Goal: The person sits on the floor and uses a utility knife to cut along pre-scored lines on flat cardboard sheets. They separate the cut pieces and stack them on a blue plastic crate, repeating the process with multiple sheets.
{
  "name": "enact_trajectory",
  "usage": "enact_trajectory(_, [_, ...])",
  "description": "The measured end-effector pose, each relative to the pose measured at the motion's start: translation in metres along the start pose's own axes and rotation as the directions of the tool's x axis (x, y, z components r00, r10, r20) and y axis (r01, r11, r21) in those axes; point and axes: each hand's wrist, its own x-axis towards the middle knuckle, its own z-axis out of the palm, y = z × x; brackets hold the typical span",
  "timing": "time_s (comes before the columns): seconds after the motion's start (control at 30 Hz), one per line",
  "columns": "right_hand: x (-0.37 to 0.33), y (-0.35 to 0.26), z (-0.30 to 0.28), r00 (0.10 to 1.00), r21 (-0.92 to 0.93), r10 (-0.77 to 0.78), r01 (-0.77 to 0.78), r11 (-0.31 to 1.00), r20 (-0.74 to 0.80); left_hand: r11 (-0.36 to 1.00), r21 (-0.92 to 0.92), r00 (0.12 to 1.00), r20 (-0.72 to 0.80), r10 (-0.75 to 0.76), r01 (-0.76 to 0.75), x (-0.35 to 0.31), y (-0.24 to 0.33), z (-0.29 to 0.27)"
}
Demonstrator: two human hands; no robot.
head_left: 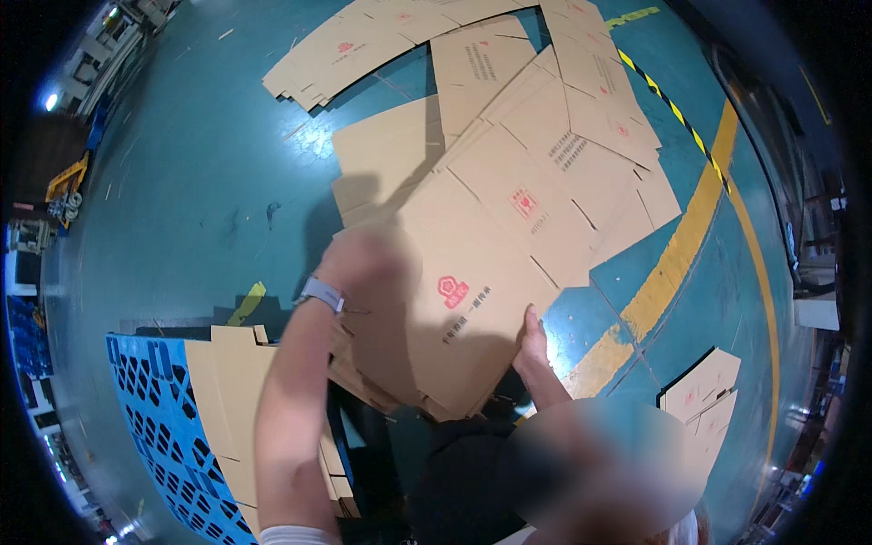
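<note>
- Green-blue shop floor [218, 182], glossy, with light glare and shadows.
- Left hand [368, 259]: at the sheet's left edge, blurred; can't tell if its fingers are apart or clamped. Pale wristband [323, 294] on that wrist.
- Right hand [536, 350]: clamped on the sheet's right edge near the person, thumb up, fingers hidden.
- Sheet [490, 245]: flat brown cardboard, slotted, red and black print; between both hands, in front of the person, on top of other sheets. Can't tell if lifted.
- Lower left: blue lattice [163, 400], more cardboard [218, 381] just beside it.
- Lower right: small cardboard stack [704, 400] on floor, well apart from the sheet.
- Beyond the sheet: loose overlapping cardboard pieces [599, 82], a long row [391, 38] farthest.
- Right: yellow line [677, 272], then black-yellow tape [672, 111].
- Far left: orange equipment [68, 182], detail too small.
</note>
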Motion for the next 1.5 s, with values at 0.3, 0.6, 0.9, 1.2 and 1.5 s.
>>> enact_trajectory(0.3, [0.075, -0.004, 0.092, 0.877, -0.324, 0.206, -0.061, 0.944, 0.435, 0.945, 0.288, 0.958, -0.278, -0.071, 0.153, -0.007, 0.056, -0.131])
enact_trajectory(0.6, [0.093, -0.003, 0.077, 0.668, -0.777, 0.661, -0.194, 0.599, 0.343, 0.975, 0.217, 0.950, -0.313, 0.014, 0.057, -0.036, 0.007, -0.058])
enact_trajectory(0.9, [0.082, -0.001, 0.085, 0.583, -0.627, 0.512, -0.006, 0.779, 0.631, 0.982, 0.171, 0.975, -0.193, 0.109, -0.076, -0.133, 0.091, -0.053])
enact_trajectory(1.2, [0.032, -0.093, 0.095, 0.685, -0.436, -0.362, 0.701, 0.565, 0.632, 0.987, 0.153, 0.973, -0.230, -0.017, 0.053, -0.108, 0.026, -0.057])
enact_trajectory(1.5, [0.054, -0.281, 0.179, -0.040, -0.121, -0.166, 0.523, -0.843, 0.985, 0.985, -0.161, 0.931, -0.345, -0.117, 0.064, -0.131, -0.052, -0.070])
